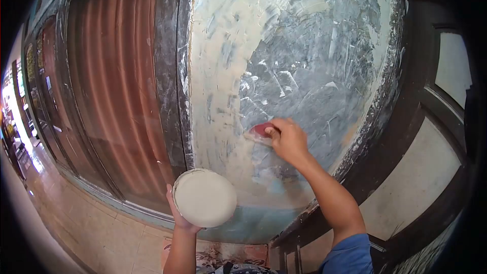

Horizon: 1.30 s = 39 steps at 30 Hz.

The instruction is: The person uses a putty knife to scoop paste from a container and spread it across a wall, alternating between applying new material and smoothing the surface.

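Observation:
My right hand [289, 141] is closed round a red putty scraper [263, 130], whose pale, smeared edge lies against the wall [309, 91]. Cream putty [215, 71] coats the wall's left side, while the middle and right show grey with white streaks. Low on the left, my left hand [181, 217] supports a round bowl of cream putty [205, 198] from below and from its left side. Most of that hand's fingers are hidden beneath the bowl.
A dark-framed glass window [114, 81] with reddish-brown curtains stands left of the wall. To the right is a dark wooden door [421, 137] with pale panels. Below are floor tiles [101, 233] and a patterned reddish sheet [253, 253].

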### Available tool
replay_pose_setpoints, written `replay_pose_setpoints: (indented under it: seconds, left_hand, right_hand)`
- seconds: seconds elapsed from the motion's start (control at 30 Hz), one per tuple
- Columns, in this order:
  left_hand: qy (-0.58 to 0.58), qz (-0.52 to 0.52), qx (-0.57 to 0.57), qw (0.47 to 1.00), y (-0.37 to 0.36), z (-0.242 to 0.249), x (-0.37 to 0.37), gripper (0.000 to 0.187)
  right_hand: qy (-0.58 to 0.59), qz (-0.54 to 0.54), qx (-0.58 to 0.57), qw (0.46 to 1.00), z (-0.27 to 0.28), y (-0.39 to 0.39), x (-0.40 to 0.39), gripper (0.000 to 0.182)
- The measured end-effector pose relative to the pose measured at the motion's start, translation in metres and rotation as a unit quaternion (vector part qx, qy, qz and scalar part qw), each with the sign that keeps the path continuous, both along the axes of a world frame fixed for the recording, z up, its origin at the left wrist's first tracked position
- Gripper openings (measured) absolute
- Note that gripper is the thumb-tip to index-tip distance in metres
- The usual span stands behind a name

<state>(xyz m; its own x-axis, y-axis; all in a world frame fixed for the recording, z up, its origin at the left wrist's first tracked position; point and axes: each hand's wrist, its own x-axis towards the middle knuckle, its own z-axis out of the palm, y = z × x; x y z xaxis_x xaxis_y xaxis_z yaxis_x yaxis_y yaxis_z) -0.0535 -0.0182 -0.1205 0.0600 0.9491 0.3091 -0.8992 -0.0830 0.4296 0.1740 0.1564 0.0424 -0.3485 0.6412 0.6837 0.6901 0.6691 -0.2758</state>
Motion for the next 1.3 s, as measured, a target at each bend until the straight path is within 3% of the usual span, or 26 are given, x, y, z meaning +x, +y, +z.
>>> replay_pose_setpoints:
  seconds: [0.17,0.27,0.53,0.6,0.73,0.8,0.97,1.07,1.23,1.3]
  left_hand:
    - [0.026,-0.001,0.011,1.0,0.003,0.001,0.003,0.114]
    - [0.03,-0.013,0.016,0.999,0.003,0.005,0.007,0.114]
    - [0.005,-0.033,0.02,0.999,0.002,0.004,0.009,0.114]
    - [0.058,-0.016,0.017,0.998,0.005,0.003,0.008,0.114]
    - [0.035,-0.024,0.029,0.999,0.0,0.006,0.007,0.113]
    - [0.047,-0.014,0.023,0.999,-0.004,0.007,0.007,0.114]
    - [0.018,-0.028,0.029,0.999,-0.003,0.004,0.008,0.118]
    - [0.006,-0.032,0.03,0.999,-0.003,0.004,0.009,0.117]
    - [-0.019,-0.033,0.024,0.999,-0.004,0.004,0.008,0.116]
    - [0.029,-0.018,0.04,0.999,-0.002,0.003,0.007,0.115]
  right_hand:
    - [-0.038,-0.007,0.007,0.999,0.001,0.007,-0.005,0.013]
    - [0.042,-0.02,0.008,0.999,0.016,0.003,-0.001,0.012]
    - [-0.037,0.002,0.025,0.999,-0.008,0.015,0.0,0.013]
    - [-0.034,-0.008,0.04,0.999,0.0,0.017,-0.001,0.014]
    - [0.011,0.013,0.053,0.998,0.004,0.009,0.0,0.012]
    - [-0.063,0.002,0.014,0.998,-0.004,0.003,0.002,0.01]
    - [-0.052,0.001,0.043,0.998,0.002,0.012,-0.003,0.008]
    - [0.037,0.036,0.072,0.996,0.01,0.009,-0.002,0.008]
    - [-0.074,0.013,0.031,0.997,-0.012,0.009,-0.006,0.009]
    - [-0.058,0.008,0.024,0.998,0.0,0.013,-0.007,0.009]
